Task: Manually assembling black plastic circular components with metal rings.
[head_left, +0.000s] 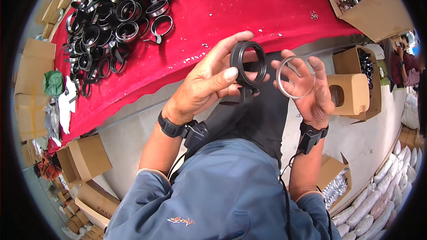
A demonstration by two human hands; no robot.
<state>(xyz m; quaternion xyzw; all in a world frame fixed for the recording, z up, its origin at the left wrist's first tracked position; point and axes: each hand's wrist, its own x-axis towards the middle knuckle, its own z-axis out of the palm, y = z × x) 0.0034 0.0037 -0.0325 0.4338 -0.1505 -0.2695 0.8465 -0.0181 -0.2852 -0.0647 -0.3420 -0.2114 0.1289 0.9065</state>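
Note:
My left hand (189, 93) grips a black ring (235, 64) with a short black tab below it. The ring stands roughly upright, and its opening shows between my thumb and fingers. A thin, pale ring (279, 79), clear or silvery, is held in my right hand (318, 104) just to the right, with the fingers seen through it. The two rings are close together but apart, in front of the table's near edge. At the far left, a heap of similar black rings (104, 35), many with silvery bands, lies on the red-covered table (240, 9).
A cardboard box (378, 15) with small metal parts stands at the table's right end. Below it, another box (351, 62) holds dark parts. A box (336, 173) of shiny parts is by my right arm. Open boxes (89, 158) stand at lower left; wrapped bundles (378, 195) lie at right.

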